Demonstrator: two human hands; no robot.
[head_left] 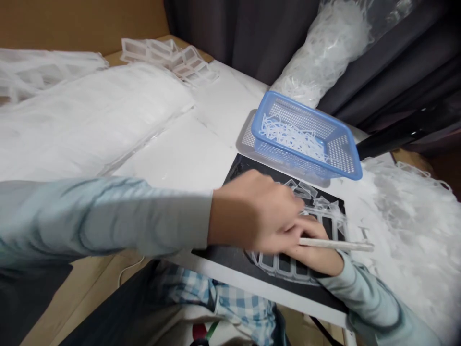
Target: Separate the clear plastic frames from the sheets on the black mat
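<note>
My left hand (255,211) is closed in a fist, slightly blurred. A thin white stick-like tool (338,245) sticks out of it to the right, across the back of my right hand (313,252). What the tool's other end looks like is hidden in the fist. My right hand lies low under the left one, over a clear plastic frame sheet (284,264) with rows of rectangular openings. Its fingers are mostly covered. The sheet rests on a black board (223,257). Loose clear plastic bits (306,189) lie on the board beyond my hands.
Behind the board, a blue basket (306,158) holding thin white plastic strips stands on a grey tray (247,132). A large heap of clear plastic (418,240) is at right. A stuffed clear bag (327,53) leans behind. Wrapped white stacks (90,115) and plastic frames (190,65) lie left.
</note>
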